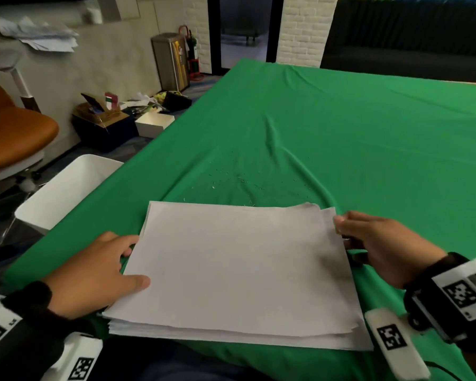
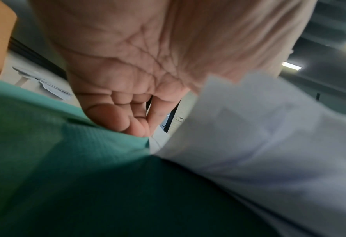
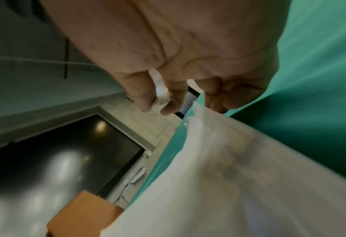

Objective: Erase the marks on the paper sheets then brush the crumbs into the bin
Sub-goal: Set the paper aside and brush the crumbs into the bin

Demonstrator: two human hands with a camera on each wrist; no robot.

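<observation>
**Both hands flank the paper stack on the green table**

From my remote seat, the white bin sits just off the table's left edge, its mouth open toward me; what I can see of its inside holds nothing. The stack of sheets lies on the green cloth near the front edge, top sheet blank. My left hand rests at the stack's left edge, thumb flat on the top sheet, fingers loosely extended at the side and gripping nothing. My right hand touches the far right corner; in the right wrist view a small white piece, possibly the eraser, is pinched between its fingers. Crumbs speckle the cloth just beyond the stack. An orange chair and floor boxes stand to the left.
</observation>
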